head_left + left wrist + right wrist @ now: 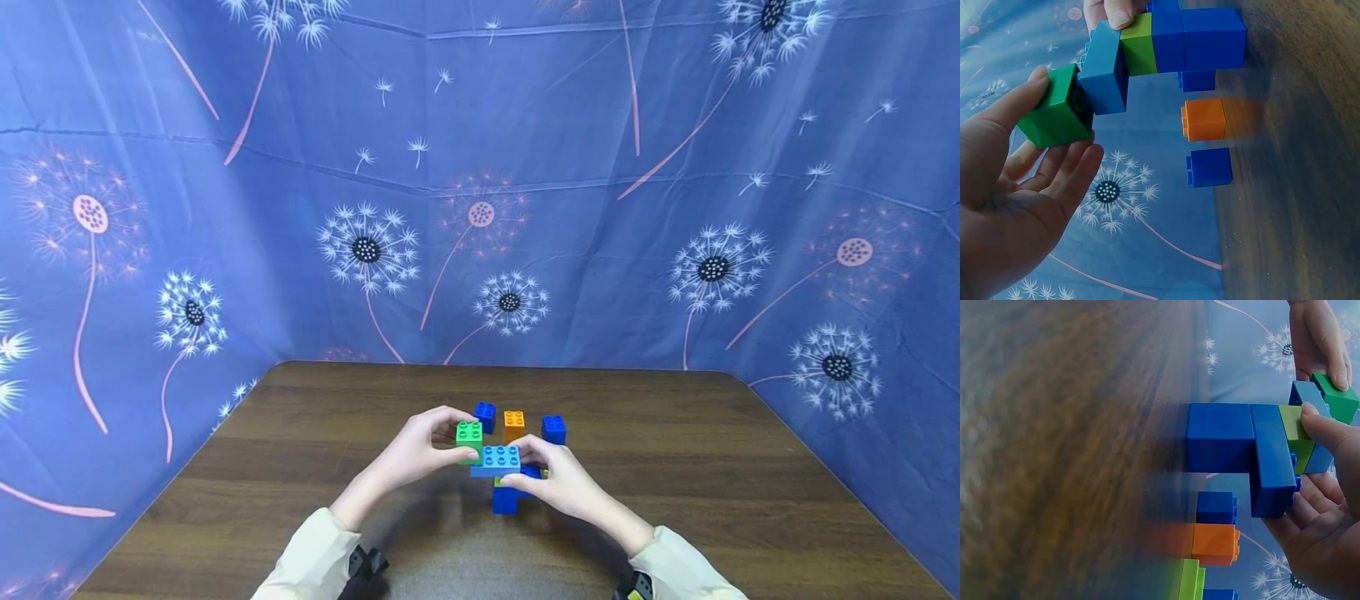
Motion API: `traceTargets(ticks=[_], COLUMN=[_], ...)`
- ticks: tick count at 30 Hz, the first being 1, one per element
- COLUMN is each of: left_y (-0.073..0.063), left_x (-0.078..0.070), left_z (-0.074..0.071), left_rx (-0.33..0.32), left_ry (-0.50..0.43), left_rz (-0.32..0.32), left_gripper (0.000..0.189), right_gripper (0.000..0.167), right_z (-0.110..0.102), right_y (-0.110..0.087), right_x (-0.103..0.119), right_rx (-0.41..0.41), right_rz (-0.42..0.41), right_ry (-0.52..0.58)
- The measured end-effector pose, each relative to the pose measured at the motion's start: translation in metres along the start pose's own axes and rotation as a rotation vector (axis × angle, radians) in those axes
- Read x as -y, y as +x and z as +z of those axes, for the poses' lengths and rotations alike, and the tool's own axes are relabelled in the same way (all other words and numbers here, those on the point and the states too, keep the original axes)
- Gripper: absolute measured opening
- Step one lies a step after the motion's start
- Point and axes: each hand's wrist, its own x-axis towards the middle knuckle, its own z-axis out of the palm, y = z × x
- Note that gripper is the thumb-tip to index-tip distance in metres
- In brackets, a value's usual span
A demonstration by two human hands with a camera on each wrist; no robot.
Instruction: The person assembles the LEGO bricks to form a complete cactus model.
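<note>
My left hand pinches a green brick between thumb and fingers, at the left end of a light blue brick. In the left wrist view the green brick tilts, its hollow underside facing the light blue studs; whether it is pressed on, I cannot tell. The light blue brick tops a stack: below it come a lime brick, a longer dark blue brick and a dark blue base brick. With thumb and fingers, my right hand grips this stack around the lime and light blue bricks.
Behind the stack on the wooden table stand an orange brick, a dark blue brick to its left and another blue brick to its right. A separate lime brick stands near them. A dandelion-print cloth hangs behind.
</note>
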Motion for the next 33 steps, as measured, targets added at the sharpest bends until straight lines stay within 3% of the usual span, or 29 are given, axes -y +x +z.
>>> traceTargets(ticks=[5, 10, 12, 15, 22, 27, 33], left_y=[0.000, -0.002, -0.001, 0.001, 0.001, -0.003, -0.008], left_x=[-0.004, -0.025, -0.023, -0.006, -0.004, -0.022, -0.043], left_z=[-0.001, -0.006, -0.006, -0.003, -0.001, -0.005, -0.011], left_rx=[0.008, 0.027, 0.033, 0.038, 0.040, 0.037, 0.041], left_ry=[0.005, 0.019, 0.011, -0.010, -0.015, -0.003, -0.001], left_rz=[-0.023, -0.035, -0.026, -0.019, -0.023, -0.034, -0.041], left_gripper=[0.040, 0.037, 0.037, 0.039, 0.040, 0.038, 0.036], right_gripper=[0.032, 0.033, 0.034, 0.035, 0.032, 0.030, 0.031], right_z=[0.001, 0.005, 0.007, 0.009, 0.005, 0.001, 0.002], right_y=[0.000, 0.003, 0.005, 0.008, 0.004, 0.001, 0.001], right_x=[-0.001, -0.017, -0.029, -0.043, -0.017, 0.000, -0.001], right_rx=[-0.012, -0.027, -0.028, -0.026, -0.021, -0.015, -0.009], right_rz=[-0.010, -0.002, 0.000, 0.003, -0.003, -0.009, -0.013], right_ry=[-0.005, -0.017, -0.014, -0.016, -0.017, -0.014, -0.008])
